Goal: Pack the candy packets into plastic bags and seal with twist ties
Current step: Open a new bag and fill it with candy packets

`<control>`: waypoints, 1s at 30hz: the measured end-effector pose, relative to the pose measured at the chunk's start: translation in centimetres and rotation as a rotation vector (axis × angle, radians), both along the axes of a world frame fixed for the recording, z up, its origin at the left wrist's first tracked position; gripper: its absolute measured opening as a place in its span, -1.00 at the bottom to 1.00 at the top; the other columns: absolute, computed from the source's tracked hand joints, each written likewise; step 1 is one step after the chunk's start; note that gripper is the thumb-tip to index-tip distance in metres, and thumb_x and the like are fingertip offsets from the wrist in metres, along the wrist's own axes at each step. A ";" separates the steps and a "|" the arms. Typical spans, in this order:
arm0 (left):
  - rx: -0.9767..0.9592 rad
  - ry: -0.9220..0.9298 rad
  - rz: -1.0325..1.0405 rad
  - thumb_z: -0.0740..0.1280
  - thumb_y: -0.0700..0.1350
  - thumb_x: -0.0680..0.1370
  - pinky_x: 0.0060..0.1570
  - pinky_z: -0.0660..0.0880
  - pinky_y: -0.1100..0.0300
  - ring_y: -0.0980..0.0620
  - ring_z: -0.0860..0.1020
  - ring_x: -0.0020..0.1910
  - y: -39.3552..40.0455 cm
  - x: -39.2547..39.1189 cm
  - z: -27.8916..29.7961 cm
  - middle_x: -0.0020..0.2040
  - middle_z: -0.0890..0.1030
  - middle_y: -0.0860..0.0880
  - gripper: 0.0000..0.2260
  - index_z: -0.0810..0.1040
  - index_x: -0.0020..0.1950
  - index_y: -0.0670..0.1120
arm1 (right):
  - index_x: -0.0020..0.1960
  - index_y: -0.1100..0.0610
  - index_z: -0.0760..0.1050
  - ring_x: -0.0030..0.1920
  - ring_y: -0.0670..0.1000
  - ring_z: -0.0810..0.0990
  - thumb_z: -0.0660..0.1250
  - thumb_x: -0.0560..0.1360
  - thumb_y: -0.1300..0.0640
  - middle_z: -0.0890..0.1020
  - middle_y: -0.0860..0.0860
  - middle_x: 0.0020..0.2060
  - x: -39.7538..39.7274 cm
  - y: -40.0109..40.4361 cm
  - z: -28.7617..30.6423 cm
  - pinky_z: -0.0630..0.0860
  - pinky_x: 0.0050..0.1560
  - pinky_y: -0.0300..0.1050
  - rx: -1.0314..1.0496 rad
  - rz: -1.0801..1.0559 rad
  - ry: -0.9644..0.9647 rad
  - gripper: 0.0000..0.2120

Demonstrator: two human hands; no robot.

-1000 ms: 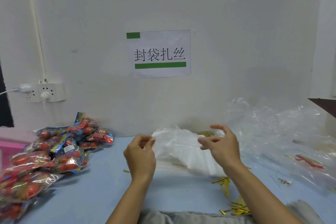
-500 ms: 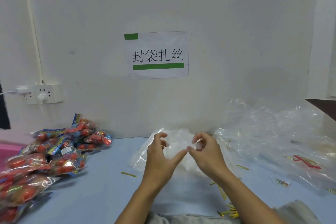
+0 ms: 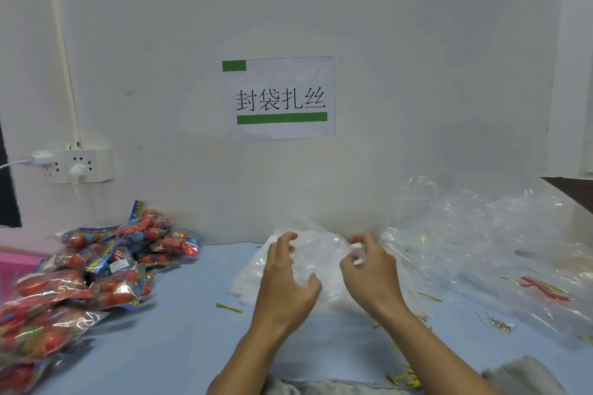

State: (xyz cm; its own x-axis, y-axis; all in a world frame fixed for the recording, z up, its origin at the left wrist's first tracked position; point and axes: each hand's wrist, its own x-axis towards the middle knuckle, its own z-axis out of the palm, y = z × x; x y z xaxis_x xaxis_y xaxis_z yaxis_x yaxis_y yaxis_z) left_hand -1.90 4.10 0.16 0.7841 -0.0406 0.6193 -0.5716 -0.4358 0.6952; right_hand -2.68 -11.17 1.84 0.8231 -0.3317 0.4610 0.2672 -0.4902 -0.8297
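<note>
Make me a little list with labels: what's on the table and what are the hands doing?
left hand: fingers curled, on a clear bag
right hand: pinches the same bag
bag: clear, empty, held over the bag stack
bag stack: white, flat on the table
candy packets: red pile at the left, none bagged
twist ties: gold, loose on the table
loose plastic: crumpled heap at the right
sign: on the wall

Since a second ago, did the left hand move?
Yes. Against the wall sign, the left hand shifted right, from under its left edge to its middle.
</note>
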 end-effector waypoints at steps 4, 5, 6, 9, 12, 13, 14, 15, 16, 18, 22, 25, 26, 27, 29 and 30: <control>0.035 -0.016 0.033 0.46 0.10 0.39 -0.08 0.39 0.45 0.25 0.46 0.07 -0.3 0.1 -0.1 0.07 0.45 0.28 -0.55 0.35 0.19 0.24 | -0.01 -0.09 0.44 -0.27 -0.14 0.53 0.45 0.46 0.13 0.54 -0.07 -0.28 0.0 0.7 -0.3 0.38 -0.30 -0.37 -0.144 0.073 -0.037 -0.77; 0.065 -0.049 0.052 0.47 0.03 0.41 -0.10 0.38 0.45 0.22 0.47 0.03 -0.2 0.2 -0.1 0.03 0.47 0.24 -0.63 0.38 0.11 0.19 | -0.06 -0.11 0.41 -0.27 -0.13 0.51 0.46 0.46 0.10 0.53 -0.08 -0.29 0.0 0.8 -0.3 0.41 -0.27 -0.31 -0.174 0.059 -0.039 -0.76; 0.097 -0.074 0.074 0.47 -0.08 0.44 -0.11 0.37 0.42 0.19 0.47 -0.02 -0.2 0.3 -0.1 -0.02 0.49 0.20 -0.70 0.41 0.03 0.14 | -0.11 -0.11 0.38 -0.28 -0.12 0.49 0.46 0.46 0.07 0.52 -0.08 -0.29 0.0 0.7 -0.3 0.44 -0.25 -0.22 -0.187 0.036 -0.032 -0.76; 0.115 -0.077 0.213 0.36 -0.33 0.46 -0.21 0.42 0.25 0.08 0.48 -0.15 0.2 0.2 0.2 -0.20 0.49 0.10 -0.78 0.43 -0.16 -0.03 | -0.15 -0.04 0.37 -0.32 -0.02 0.50 0.42 0.46 0.05 0.55 -0.04 -0.33 0.1 0.3 -0.2 0.37 -0.32 -0.07 -0.195 -0.082 0.029 -0.80; 0.051 -0.132 0.364 0.23 -0.48 0.40 -0.33 0.29 0.25 0.00 0.40 -0.23 0.8 0.1 0.7 -0.29 0.41 0.07 -0.73 0.39 -0.24 -0.10 | -0.09 -0.01 0.39 -0.32 0.02 0.47 0.25 0.41 0.31 0.54 0.01 -0.32 0.0 -0.2 -0.1 0.30 -0.37 -0.06 -0.199 -0.209 0.061 -0.77; 0.041 -0.150 0.383 0.20 -0.51 0.38 -0.34 0.25 0.28 0.02 0.37 -0.25 0.9 0.1 0.8 -0.29 0.39 0.07 -0.70 0.38 -0.24 -0.10 | -0.08 -0.02 0.40 -0.31 0.03 0.47 0.21 0.40 0.34 0.54 0.00 -0.31 -0.1 -0.2 0.0 0.30 -0.37 -0.06 -0.201 -0.230 0.055 -0.73; 0.034 -0.159 0.384 0.19 -0.52 0.37 -0.34 0.24 0.30 0.05 0.36 -0.25 1.0 0.1 0.8 -0.28 0.38 0.08 -0.68 0.38 -0.22 -0.09 | -0.06 -0.02 0.41 -0.27 0.04 0.48 0.20 0.40 0.35 0.54 -0.01 -0.28 -0.1 -0.3 0.0 0.31 -0.35 -0.05 -0.206 -0.238 0.045 -0.72; 0.026 -0.156 0.369 0.19 -0.52 0.38 -0.34 0.27 0.32 0.08 0.37 -0.24 1.0 0.1 0.8 -0.26 0.37 0.09 -0.67 0.38 -0.18 -0.07 | -0.02 -0.02 0.43 -0.21 0.06 0.49 0.21 0.41 0.34 0.53 -0.02 -0.21 -0.1 -0.3 0.0 0.33 -0.30 -0.04 -0.211 -0.232 0.035 -0.71; 0.016 -0.136 0.340 0.20 -0.49 0.41 -0.31 0.31 0.34 0.11 0.39 -0.21 0.9 0.0 0.8 -0.22 0.38 0.09 -0.68 0.39 -0.13 -0.05 | 0.02 -0.02 0.46 -0.14 0.06 0.50 0.22 0.43 0.33 0.52 -0.03 -0.13 0.0 -0.3 -0.1 0.36 -0.22 -0.05 -0.209 -0.212 0.026 -0.70; 0.005 -0.081 0.266 0.28 -0.38 0.49 -0.23 0.35 0.43 0.20 0.44 -0.12 0.7 0.0 0.8 -0.09 0.40 0.09 -0.72 0.40 -0.01 0.01 | 0.09 -0.01 0.50 -0.05 0.05 0.52 0.26 0.45 0.32 0.51 -0.04 -0.05 0.1 -0.3 -0.2 0.40 -0.10 -0.08 -0.156 -0.133 0.004 -0.69; 0.041 -0.050 0.130 0.44 -0.18 0.51 -0.12 0.37 0.47 0.28 0.45 -0.06 0.2 0.0 0.3 -0.05 0.42 0.14 -0.69 0.37 0.09 0.07 | 0.02 -0.10 0.47 -0.18 -0.03 0.56 0.39 0.45 0.21 0.57 -0.07 -0.19 0.0 0.5 -0.3 0.45 -0.19 -0.22 -0.135 0.061 -0.018 -0.74; 0.044 -0.047 0.203 0.43 -0.23 0.50 -0.26 0.39 0.36 0.18 0.48 -0.21 0.3 0.0 0.3 -0.23 0.46 0.11 -0.74 0.41 0.00 0.04 | -0.06 -0.10 0.41 -0.27 -0.11 0.51 0.45 0.45 0.08 0.54 -0.12 -0.29 0.0 1.1 -0.6 0.40 -0.30 -0.20 -0.258 0.019 -0.026 -0.78; 0.043 -0.045 0.274 0.38 -0.28 0.50 -0.33 0.38 0.32 0.13 0.48 -0.27 0.6 0.0 0.5 -0.28 0.47 0.09 -0.77 0.42 -0.05 0.01 | -0.09 -0.08 0.40 -0.28 -0.07 0.51 0.42 0.46 0.12 0.54 -0.10 -0.30 0.1 1.0 -0.6 0.39 -0.32 -0.14 -0.276 -0.048 -0.011 -0.80; 0.029 -0.047 0.345 0.33 -0.34 0.50 -0.38 0.37 0.23 0.08 0.47 -0.31 0.8 0.0 0.6 -0.32 0.47 0.05 -0.79 0.42 -0.10 -0.03 | -0.11 -0.05 0.40 -0.28 -0.01 0.51 0.37 0.45 0.19 0.55 -0.07 -0.30 0.1 0.8 -0.5 0.38 -0.32 -0.07 -0.257 -0.120 0.003 -0.81; -0.024 -0.066 0.434 0.24 -0.42 0.46 -0.45 0.26 0.24 0.03 0.44 -0.35 1.1 0.1 0.9 -0.35 0.46 0.02 -0.77 0.41 -0.15 -0.08 | -0.12 -0.01 0.40 -0.25 0.09 0.51 0.27 0.42 0.29 0.57 -0.01 -0.28 0.3 0.1 -0.3 0.39 -0.29 -0.03 -0.160 -0.219 0.015 -0.80; -0.028 -0.075 0.448 0.22 -0.44 0.45 -0.45 0.23 0.26 0.05 0.42 -0.36 1.2 0.0 0.9 -0.35 0.45 0.03 -0.75 0.40 -0.15 -0.08 | -0.11 0.00 0.41 -0.22 0.11 0.52 0.26 0.43 0.29 0.57 -0.01 -0.27 0.2 -0.1 -0.3 0.41 -0.26 -0.02 -0.129 -0.239 0.019 -0.80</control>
